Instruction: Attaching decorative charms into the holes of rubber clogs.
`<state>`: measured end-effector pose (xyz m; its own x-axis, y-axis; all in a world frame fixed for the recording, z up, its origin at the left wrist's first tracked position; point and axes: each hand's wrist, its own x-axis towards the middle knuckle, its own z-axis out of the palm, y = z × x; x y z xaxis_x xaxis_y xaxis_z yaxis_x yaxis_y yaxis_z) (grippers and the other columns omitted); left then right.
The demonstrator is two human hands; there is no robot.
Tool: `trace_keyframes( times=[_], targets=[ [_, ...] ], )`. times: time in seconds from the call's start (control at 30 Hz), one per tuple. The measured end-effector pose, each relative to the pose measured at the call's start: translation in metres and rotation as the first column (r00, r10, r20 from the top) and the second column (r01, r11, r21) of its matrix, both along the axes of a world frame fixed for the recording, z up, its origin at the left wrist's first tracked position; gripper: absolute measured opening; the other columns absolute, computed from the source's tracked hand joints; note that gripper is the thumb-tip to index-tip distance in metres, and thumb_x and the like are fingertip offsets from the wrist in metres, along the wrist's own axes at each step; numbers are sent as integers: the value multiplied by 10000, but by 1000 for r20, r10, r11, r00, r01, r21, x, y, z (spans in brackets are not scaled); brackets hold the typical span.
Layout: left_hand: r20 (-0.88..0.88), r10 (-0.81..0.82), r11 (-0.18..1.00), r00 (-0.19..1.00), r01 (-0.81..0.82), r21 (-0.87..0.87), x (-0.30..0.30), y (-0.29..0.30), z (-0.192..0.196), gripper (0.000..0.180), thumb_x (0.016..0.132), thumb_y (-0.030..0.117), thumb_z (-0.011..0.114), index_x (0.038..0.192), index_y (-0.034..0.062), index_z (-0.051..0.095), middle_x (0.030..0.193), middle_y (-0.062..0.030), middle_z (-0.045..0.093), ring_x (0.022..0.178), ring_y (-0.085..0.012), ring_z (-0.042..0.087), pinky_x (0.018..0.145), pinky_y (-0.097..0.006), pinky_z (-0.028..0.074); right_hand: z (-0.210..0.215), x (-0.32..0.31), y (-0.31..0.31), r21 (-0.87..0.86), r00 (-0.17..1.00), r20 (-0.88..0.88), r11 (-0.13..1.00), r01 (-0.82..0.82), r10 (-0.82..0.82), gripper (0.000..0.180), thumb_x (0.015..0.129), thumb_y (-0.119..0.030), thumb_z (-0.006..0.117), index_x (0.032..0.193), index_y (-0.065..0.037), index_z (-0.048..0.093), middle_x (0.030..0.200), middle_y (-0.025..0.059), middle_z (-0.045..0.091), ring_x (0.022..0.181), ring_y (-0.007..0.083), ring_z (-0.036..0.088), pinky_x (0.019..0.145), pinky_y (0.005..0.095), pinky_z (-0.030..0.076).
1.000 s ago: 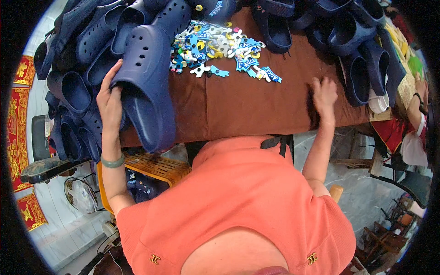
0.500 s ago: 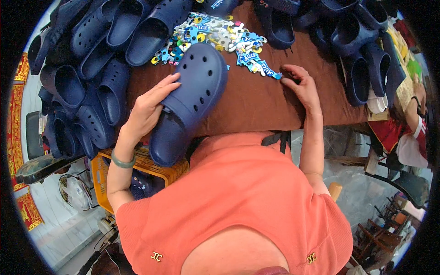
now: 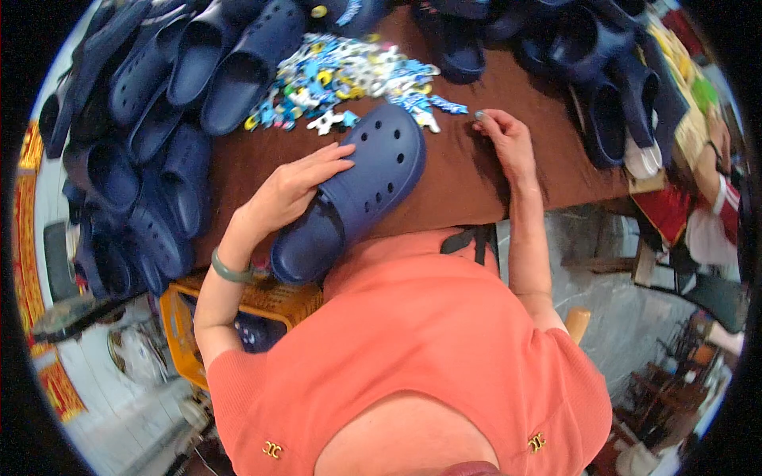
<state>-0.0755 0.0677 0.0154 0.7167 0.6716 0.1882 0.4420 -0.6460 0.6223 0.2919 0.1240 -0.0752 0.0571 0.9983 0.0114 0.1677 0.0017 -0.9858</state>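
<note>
My left hand (image 3: pixel 292 190) grips a navy blue clog (image 3: pixel 382 163) with holes in its upper, fingers over the upper's edge. The clog is tilted, toe pointing far right and heel close to my body. To its right, my right hand (image 3: pixel 509 149) is closed in a pinch, a tiny pale piece that looks like a shoe charm at its fingertips. A heap of small flat shoe charms (image 3: pixel 349 71) in blue, white, yellow and green lies beyond the clog, and a few stray from it toward my right hand.
Navy clogs (image 3: pixel 178 182) are piled on the left of the brown-covered table (image 3: pixel 468 186), with more clogs (image 3: pixel 607 111) at the right. A yellow crate (image 3: pixel 186 349) stands below the table's left side. Another person's arm (image 3: pixel 718 170) shows at far right.
My right hand has drawn a little back toward me from the charms, its fingers closing on a small piece. The clog in my left hand has shifted slightly right; the view has moved a little.
</note>
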Motion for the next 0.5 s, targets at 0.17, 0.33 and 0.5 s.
trace_keyframes(
  times=[0.17, 0.33, 0.5],
  targets=[
    [56, 99, 995, 993, -100, 8, 29, 3, -10, 487, 716, -150, 428, 1157, -11, 579, 1303, -178, 545, 1207, -364, 521, 1005, -401, 442, 0, 4, 0, -54, 873, -487, 999, 4, -30, 194, 902, -194, 648, 983, -18, 636, 816, 7, 632, 685, 65, 530, 610, 205, 420],
    [191, 213, 972, 958, -228, 59, 52, 4, -26, 399, 735, -115, 574, 1122, -22, 596, 1212, -177, 612, 1130, -312, 595, 939, -359, 481, 1, 24, 1, -91, 557, -820, 990, 107, -135, 179, 898, -164, 646, 1008, -27, 613, 800, 16, 596, 684, 100, 542, 593, 229, 433],
    [184, 224, 966, 957, -243, 91, 54, 1, -29, 410, 730, -117, 582, 1127, -13, 581, 1214, -179, 608, 1121, -312, 601, 920, -360, 492, 15, 57, -9, -32, 476, -833, 884, 466, -282, 95, 898, -86, 610, 975, -34, 592, 783, 31, 584, 665, 114, 545, 563, 263, 455]
  ],
)
